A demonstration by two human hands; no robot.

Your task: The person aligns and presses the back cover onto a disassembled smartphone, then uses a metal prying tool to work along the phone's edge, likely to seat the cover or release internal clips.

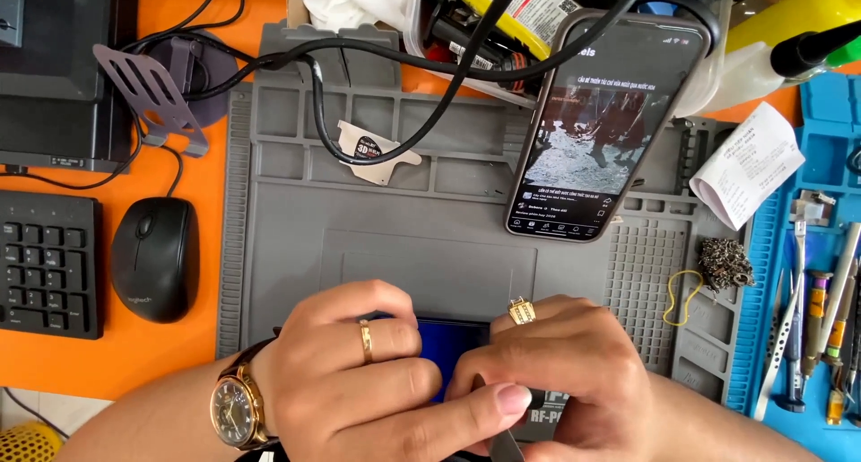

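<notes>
An orange desk (175,354) carries a grey silicone work mat (296,238) in the middle and a blue mat (830,135) at the right edge. Even, bright light falls across it. At the lower left corner a pale floor (54,413) shows.

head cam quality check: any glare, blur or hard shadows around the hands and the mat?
Head view: even, bright light, only soft shadows under the left hand and right hand; the grey silicone work mat is sharp; the dark blue flat device between the hands is mostly hidden; the lit smartphone propped at the mat's back shows no strong glare; slight wide-angle bending at the edges.
</notes>
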